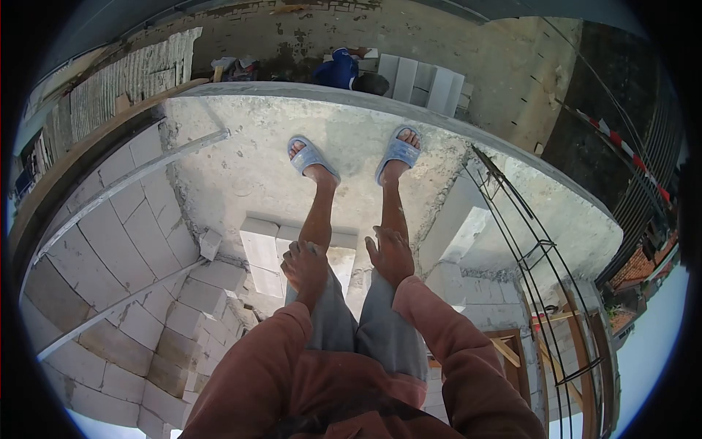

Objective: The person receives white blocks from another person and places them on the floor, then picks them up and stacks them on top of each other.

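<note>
My left hand (pixel 303 271) rests on my left knee, with its fingers bent loosely over it and nothing held. On the other knee lies my right hand (pixel 390 256), its fingers apart and also without an object. Both touch my grey trousers (pixel 391 325), which end around the knees. Below, my feet in blue-grey slides, the left slide (pixel 313 156) and the right slide (pixel 400 152), stand on a rough concrete slab (pixel 351 132) close to its edge.
Pale blocks (pixel 259 245) are stacked below my hands. A block wall (pixel 117 219) and metal bars (pixel 131 178) are on the left, a rebar cage (pixel 542 249) on the right. Past the slab edge, lower down, a person in blue (pixel 338 72) bends beside more blocks (pixel 417 79).
</note>
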### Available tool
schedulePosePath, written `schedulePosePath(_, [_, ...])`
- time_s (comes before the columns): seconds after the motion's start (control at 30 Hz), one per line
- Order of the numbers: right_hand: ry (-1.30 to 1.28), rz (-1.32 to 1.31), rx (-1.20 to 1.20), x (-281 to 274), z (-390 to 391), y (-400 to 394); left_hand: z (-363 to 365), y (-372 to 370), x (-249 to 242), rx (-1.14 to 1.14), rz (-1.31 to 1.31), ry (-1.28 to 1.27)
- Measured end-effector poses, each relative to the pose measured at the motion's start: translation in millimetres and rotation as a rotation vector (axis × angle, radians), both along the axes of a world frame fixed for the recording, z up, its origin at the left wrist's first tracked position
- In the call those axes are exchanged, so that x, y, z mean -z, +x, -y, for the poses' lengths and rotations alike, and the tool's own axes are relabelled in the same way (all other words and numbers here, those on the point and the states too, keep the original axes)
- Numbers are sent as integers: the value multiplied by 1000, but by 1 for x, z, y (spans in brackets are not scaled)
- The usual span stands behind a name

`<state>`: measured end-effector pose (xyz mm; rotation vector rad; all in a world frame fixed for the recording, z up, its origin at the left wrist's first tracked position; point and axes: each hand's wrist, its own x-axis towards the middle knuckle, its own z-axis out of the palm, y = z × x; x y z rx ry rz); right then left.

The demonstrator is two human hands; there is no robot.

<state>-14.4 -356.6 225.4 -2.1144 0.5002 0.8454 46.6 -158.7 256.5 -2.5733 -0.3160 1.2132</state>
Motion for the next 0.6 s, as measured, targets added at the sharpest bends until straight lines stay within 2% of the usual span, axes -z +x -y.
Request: schedulePosePath(0.6, [14, 30, 19, 3, 3, -1, 8, 8, -3, -9, -29, 0])
